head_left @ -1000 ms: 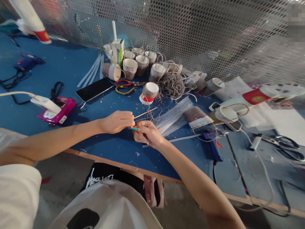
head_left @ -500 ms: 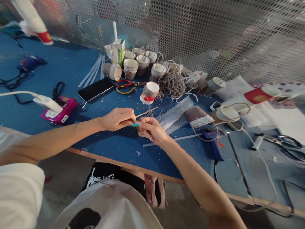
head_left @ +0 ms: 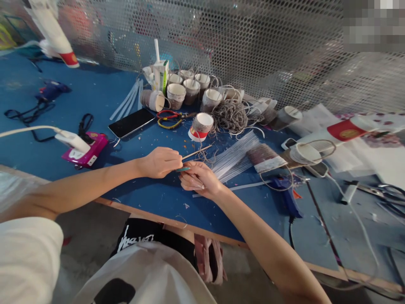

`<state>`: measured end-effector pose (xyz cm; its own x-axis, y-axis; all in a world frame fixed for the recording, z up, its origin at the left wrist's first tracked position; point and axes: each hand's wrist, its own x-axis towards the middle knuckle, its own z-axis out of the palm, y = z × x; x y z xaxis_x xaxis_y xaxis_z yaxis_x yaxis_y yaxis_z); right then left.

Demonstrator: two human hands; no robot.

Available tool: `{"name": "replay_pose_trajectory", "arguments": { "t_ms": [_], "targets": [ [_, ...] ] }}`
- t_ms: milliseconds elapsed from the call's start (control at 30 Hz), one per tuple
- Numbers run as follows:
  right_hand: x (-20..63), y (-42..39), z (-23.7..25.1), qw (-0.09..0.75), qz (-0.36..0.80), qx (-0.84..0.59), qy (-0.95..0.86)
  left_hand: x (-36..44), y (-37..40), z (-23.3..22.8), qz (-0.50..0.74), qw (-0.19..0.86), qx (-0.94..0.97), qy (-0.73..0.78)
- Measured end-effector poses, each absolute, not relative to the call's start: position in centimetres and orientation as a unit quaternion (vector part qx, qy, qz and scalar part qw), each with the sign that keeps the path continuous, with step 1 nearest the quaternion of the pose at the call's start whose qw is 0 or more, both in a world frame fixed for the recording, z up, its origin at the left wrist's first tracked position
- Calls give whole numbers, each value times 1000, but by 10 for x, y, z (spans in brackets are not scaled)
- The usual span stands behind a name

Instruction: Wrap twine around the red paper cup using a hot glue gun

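Note:
My left hand [head_left: 160, 162] pinches one end of a thin wooden stick [head_left: 196, 152] that points up and to the right over the blue table [head_left: 95, 90]. My right hand [head_left: 199, 179] is right beside it, fingers curled around a small teal tool [head_left: 183, 169] whose tip shows between the two hands. Both hands hover just above the table near its front edge. Just right of them lies a bundle of clear glue sticks [head_left: 234, 155].
Behind the hands stand several rope-wrapped paper cups [head_left: 190, 86], a tangle of grey cord [head_left: 229, 116], red scissors [head_left: 169, 117] and a black phone [head_left: 131, 123]. A blue glue gun [head_left: 284, 190] lies at right, a pink device [head_left: 85, 148] at left. Perforated metal mesh [head_left: 253, 50] closes the back.
The view shifted slightly, so everything sits a little lower and to the right in frame. My hands stay together on the stick and teal tool, with small finger movements.

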<state>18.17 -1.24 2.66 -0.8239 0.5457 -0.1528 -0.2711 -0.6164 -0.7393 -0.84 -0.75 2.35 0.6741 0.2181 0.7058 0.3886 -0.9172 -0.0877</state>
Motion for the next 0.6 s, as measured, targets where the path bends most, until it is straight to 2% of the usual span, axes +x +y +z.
{"name": "replay_pose_trajectory", "arguments": {
  "t_ms": [167, 300, 467, 600],
  "targets": [
    [181, -14, 25, 201, 876, -179, -401, -5, -6, 20, -398, 118, -894, -166],
    [175, -18, 22, 175, 882, -173, -402, -5, -5, 20, -448, 80, -873, -173],
    [173, -17, 18, 196, 865, -170, -429, -12, 1, 20, -551, 39, -784, -283],
    [177, -14, 16, 261, 826, -180, -466, -19, 14, 17, -646, -48, -663, -375]
  ]
}}
